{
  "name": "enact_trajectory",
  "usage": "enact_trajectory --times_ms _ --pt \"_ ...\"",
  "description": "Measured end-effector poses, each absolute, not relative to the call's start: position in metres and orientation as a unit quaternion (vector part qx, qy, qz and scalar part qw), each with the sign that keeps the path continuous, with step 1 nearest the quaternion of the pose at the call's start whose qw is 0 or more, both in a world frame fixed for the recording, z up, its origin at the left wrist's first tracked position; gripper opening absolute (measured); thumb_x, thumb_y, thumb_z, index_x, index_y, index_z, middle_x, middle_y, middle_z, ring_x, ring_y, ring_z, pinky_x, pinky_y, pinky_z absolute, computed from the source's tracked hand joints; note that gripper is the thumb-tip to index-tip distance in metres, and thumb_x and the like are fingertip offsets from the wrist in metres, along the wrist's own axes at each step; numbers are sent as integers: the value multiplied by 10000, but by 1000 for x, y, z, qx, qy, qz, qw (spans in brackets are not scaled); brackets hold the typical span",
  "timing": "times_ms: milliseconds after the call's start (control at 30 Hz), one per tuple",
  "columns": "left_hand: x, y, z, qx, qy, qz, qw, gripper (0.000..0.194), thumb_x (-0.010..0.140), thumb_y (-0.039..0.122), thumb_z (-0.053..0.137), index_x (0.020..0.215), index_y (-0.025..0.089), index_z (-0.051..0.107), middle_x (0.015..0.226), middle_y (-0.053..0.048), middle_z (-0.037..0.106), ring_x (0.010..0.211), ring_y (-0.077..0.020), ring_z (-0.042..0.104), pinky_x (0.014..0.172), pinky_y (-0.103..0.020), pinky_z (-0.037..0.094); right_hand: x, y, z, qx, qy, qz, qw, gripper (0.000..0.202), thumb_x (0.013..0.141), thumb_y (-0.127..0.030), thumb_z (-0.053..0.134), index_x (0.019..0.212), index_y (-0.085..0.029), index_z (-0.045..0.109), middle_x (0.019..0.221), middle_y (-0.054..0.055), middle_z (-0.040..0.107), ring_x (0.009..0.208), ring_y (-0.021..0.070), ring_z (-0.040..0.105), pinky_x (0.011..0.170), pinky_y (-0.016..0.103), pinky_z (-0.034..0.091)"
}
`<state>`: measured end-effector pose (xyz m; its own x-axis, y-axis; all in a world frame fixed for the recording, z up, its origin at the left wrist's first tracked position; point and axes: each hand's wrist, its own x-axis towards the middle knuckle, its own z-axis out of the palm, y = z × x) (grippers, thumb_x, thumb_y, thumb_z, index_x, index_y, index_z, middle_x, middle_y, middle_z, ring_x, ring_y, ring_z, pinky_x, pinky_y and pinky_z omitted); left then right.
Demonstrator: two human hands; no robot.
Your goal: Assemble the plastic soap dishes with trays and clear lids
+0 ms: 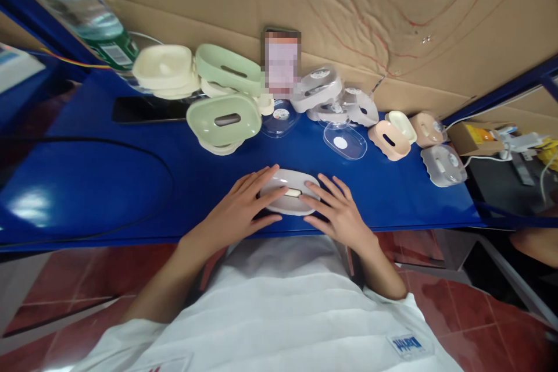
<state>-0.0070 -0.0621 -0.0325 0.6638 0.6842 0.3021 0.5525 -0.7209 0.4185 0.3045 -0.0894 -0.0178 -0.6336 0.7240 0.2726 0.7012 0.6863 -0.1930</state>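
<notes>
A light grey oval soap dish (288, 207) sits near the table's front edge, between my two hands. A cream-coloured piece shows in the slot at its middle. My left hand (246, 200) reaches over the dish's left end with fingers stretched out, its index fingertip close to the slot. From the other side, my right hand (337, 206) has its fingers spread, some tips on the dish's right inner wall. Both thumbs lie along the near rim. Neither hand is wrapped round the dish.
Green soap dishes (248, 119), cream trays (163, 64) and a bottle (104, 35) stand at back left. Grey dishes (318, 93), a clear lid (355, 148), a peach dish (392, 151) and a lidded dish (444, 168) are to the right. A black cable (143, 151) curves over the blue table.
</notes>
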Motion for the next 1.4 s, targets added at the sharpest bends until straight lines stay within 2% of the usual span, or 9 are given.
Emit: enact_trajectory --times_ms 200,500,633,700,800,900,1067,1233,1400 --pt "-5 -65 -25 893 355 223 161 520 1062 314 631 1571 244 556 1761 -172 381 1579 -380 449 1270 -606 403 332 -67 -24 -578 -787 -8 216 692 1143 -484 456 1757 -245 246 1732 168 443 1644 360 353 1313 671 263" --pt "-5 -65 -23 897 348 232 145 482 1070 337 603 1531 209 538 1708 -186 458 1540 -355 493 1234 -560 427 333 -68 -27 -585 -776 2 234 330 1130 -450 533 1300 -245 728 1280 119 756 1247 325 684 1196 608 398" --pt "-6 -65 -25 894 349 236 154 514 1071 358 613 1560 226 525 1705 -179 465 1528 -355 506 1226 -553 440 336 -70 -27 -597 -678 124 411 391 1161 -478 409 1422 -250 591 931 54 760 832 247 755 864 450 620" --pt "-7 -65 -26 892 350 237 160 536 1068 370 623 1577 242 516 1707 -169 465 1527 -355 507 1226 -551 443 338 -69 -30 -610 -631 141 458 458 1154 -491 415 1531 -237 479 949 47 733 720 217 721 734 399 628" --pt "-7 -65 -27 892 350 236 162 534 1071 376 625 1579 250 523 1710 -164 464 1523 -355 513 1225 -554 447 339 -66 -32 -625 -658 67 415 458 1117 -524 510 1458 -228 590 1316 151 672 1094 272 743 911 452 639" --pt "-8 -64 -28 889 352 240 165 541 1066 383 635 1583 262 533 1710 -160 466 1515 -359 522 1224 -560 455 336 -66 -31 -617 -710 13 339 468 1119 -546 498 1445 -240 638 1503 175 602 1442 335 585 1166 556 513" --pt "-9 -65 -32 886 361 240 167 580 1066 404 649 1613 278 503 1723 -151 453 1531 -353 513 1240 -551 458 330 -67 -34 -629 -735 9 253 577 1095 -600 549 1537 -230 590 1536 184 640 1463 374 579 1201 595 455" --pt "-9 -67 -33 866 392 238 198 690 1066 493 647 1668 264 398 1741 -153 419 1561 -336 491 1263 -524 462 329 -67 -34 -608 -761 11 228 531 1144 -495 467 1591 -222 554 1720 196 448 1575 368 468 1219 586 448" --pt "-8 -67 -33 855 400 242 224 736 1059 522 653 1687 269 364 1730 -148 438 1567 -330 488 1286 -525 444 329 -67 -34 -604 -767 25 216 674 1063 -589 618 1628 -236 519 1678 203 505 1523 396 530 1213 622 464"
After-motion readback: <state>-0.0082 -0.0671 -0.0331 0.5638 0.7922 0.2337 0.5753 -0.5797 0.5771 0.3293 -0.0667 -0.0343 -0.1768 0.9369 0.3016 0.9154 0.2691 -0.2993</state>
